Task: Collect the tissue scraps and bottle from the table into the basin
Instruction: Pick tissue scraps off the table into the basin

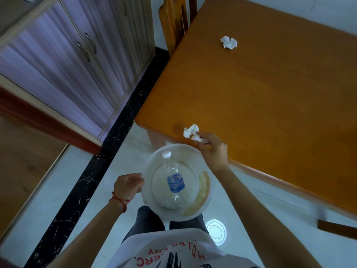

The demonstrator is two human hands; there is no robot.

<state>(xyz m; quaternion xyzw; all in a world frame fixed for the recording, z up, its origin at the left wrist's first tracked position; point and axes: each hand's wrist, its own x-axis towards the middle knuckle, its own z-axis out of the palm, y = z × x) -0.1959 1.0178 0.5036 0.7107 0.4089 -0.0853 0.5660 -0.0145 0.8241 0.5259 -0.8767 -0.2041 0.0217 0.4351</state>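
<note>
A white plastic basin (204,157) hangs in the air just off the table's near corner, and my left hand (128,185) grips its left rim. Inside it lies a clear plastic bottle (173,180) with a blue label and white cap. My right hand (212,148) reaches over the basin's far rim onto the orange wooden table (270,93) and pinches a crumpled white tissue scrap (192,131) near the table's edge. A second tissue scrap (229,42) lies farther back on the table, away from both hands.
A wooden chair (176,22) stands at the table's far left side. Purple cabinet doors (67,55) line the wall on the left, with a black marbled strip on the floor below. Another chair part (336,230) shows at lower right. White tiled floor lies under me.
</note>
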